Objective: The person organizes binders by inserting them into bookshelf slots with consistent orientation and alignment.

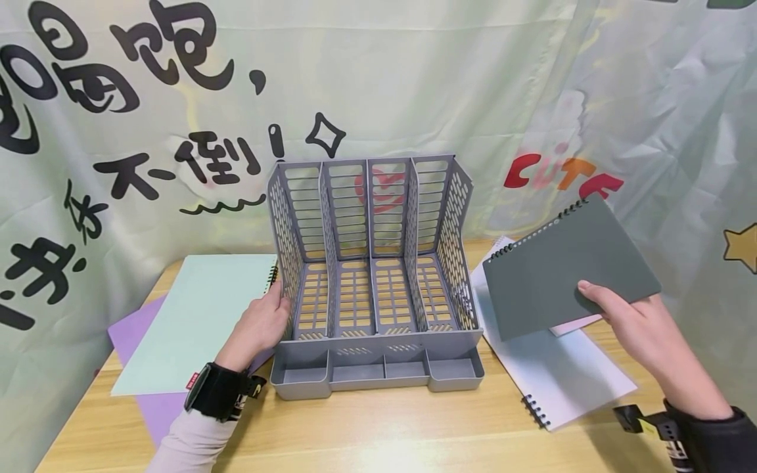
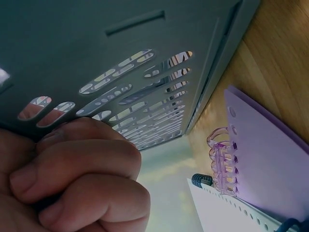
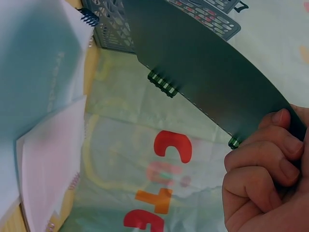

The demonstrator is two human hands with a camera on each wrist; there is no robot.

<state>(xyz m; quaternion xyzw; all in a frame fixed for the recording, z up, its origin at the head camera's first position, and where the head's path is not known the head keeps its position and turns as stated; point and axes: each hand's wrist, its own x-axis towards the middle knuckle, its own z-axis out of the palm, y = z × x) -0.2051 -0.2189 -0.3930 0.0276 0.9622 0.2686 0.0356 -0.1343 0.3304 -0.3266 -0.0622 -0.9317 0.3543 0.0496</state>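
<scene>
The right hand (image 1: 629, 322) grips the dark notebook (image 1: 562, 276) by its lower edge, raised right of the rack (image 1: 375, 345); a firm, flat hold should limit bending. The left hand (image 1: 260, 325) curls at the rack's left side, where steady pressure should prevent sliding; I can't tell whether it grips. A wooden table (image 1: 378, 433) carries the rack before a printed pale cloth (image 1: 414, 85).

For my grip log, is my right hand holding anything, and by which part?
Yes: the right hand holds a dark gray notebook by its edge opposite the spiral binding, thumb on top.
</scene>
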